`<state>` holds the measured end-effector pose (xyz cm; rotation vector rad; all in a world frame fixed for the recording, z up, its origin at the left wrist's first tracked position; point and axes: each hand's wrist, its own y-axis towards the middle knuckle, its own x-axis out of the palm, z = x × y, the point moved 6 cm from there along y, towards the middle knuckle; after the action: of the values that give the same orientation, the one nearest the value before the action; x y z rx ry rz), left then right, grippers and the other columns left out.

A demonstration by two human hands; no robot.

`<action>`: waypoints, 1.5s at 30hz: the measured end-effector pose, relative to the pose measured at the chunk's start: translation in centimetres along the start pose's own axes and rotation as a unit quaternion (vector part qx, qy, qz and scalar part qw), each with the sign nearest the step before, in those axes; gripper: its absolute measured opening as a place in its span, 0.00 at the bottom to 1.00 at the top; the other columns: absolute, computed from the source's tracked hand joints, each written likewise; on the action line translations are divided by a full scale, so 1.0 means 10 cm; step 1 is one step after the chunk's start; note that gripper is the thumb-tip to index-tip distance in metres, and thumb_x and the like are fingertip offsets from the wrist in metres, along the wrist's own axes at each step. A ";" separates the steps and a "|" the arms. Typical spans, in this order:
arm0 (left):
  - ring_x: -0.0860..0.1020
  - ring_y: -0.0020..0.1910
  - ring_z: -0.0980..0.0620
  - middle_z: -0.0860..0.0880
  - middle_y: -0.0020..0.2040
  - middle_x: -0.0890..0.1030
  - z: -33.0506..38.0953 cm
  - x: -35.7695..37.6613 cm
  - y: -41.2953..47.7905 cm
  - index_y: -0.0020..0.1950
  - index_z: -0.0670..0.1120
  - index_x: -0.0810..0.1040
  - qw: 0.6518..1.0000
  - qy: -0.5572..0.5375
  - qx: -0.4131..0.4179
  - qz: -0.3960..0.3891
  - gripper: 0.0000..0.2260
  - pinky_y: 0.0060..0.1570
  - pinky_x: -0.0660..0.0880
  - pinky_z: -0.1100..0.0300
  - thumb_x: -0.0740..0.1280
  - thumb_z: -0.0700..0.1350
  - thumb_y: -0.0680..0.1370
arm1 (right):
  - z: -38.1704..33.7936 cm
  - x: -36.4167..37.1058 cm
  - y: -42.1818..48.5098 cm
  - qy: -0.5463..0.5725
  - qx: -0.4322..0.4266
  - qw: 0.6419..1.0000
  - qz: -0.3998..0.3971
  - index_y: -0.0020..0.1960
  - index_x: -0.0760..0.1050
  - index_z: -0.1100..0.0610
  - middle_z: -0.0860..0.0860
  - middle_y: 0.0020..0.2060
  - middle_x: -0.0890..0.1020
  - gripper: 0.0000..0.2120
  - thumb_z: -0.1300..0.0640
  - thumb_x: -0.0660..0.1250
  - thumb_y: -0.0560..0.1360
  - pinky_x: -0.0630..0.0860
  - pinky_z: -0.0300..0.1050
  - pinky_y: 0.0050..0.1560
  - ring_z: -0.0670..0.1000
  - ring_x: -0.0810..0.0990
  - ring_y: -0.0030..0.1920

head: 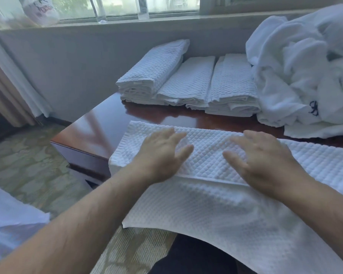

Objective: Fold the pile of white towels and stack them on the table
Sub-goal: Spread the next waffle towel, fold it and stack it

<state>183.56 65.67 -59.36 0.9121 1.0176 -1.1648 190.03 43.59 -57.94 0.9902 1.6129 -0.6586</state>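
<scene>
Glossy reddish-brown wooden table (111,123), set below a grey wall and a window sill; patterned green-beige carpet at 8 o'clock.

Item 1: white waffle-weave towel (216,194), spread flat along the near part of the table at 6 o'clock, doubled over so that a hemmed edge runs across its middle. Its near portion hangs off the table edge toward the person's dark-clad lap.

Item 2: left hand (162,155), palm down, fingers straight and slightly spread, resting flat on the towel's left half. Grips nothing.

Item 3: right hand (265,163), palm down, fingers extended, resting flat on the towel just beside the left hand, the two apart. Grips nothing. Both hands are a little blurred.

Item 4: three stacks of folded white waffle towels (188,84), at 12 o'clock, side by side and touching, against the wall. The leftmost stack stands tallest.

Item 5: heap of unfolded white towels (297,76), at 2 o'clock, crumpled, touching the rightmost stack. A dark embroidered mark shows on one piece low on the heap.

Item 6: white plastic bag with red print (41,11), on the sill at 11 o'clock; lettering unreadable.

Item 7: clear container (99,10), possibly a glass or bottle, on the sill near the bag; too blurred to tell which.

Item 8: pale curtain (14,76), hanging at 9 o'clock.
</scene>
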 end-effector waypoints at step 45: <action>0.58 0.78 0.54 0.60 0.78 0.62 3.30 1.04 0.42 0.74 0.65 0.65 0.943 0.001 0.328 -0.054 0.22 0.73 0.55 0.51 0.52 0.66 0.81 | 3.02 -0.85 -1.28 0.098 0.296 0.950 0.032 0.79 0.63 0.52 0.47 0.81 0.58 0.29 0.44 0.63 0.81 0.50 0.45 0.77 0.50 0.50 0.81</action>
<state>193.62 32.33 -59.49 1.3865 0.6815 -1.6396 194.71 10.03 -58.75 1.5791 1.5726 -1.0604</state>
